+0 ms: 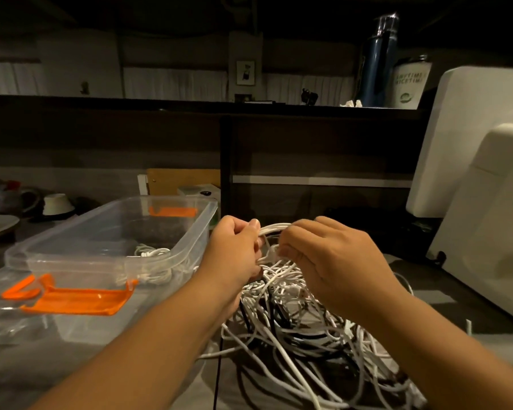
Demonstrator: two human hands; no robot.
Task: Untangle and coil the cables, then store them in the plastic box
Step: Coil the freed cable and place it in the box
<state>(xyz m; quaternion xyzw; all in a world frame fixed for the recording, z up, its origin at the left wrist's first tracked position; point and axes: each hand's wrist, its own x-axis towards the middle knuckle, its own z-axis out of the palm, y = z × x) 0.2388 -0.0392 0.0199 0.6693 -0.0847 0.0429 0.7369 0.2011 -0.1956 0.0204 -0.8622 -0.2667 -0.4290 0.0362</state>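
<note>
White cable (274,226) between left hand (234,250), right hand (323,258)

Both bare forearms reach forward from the lower edge, converging. The left hand (234,250) and right hand (335,261) sit close together, backs up, fingers curled, each gripping the white cable (274,227) looped between them.

Single head-worn wide-angle camera, looking forward and down from the person's own position, close above the cable tangle (302,329) at lower centre, plastic box (80,263) at near left, dark partition (323,143) closing the far field, straight lines bowed toward the frame edges.
</note>
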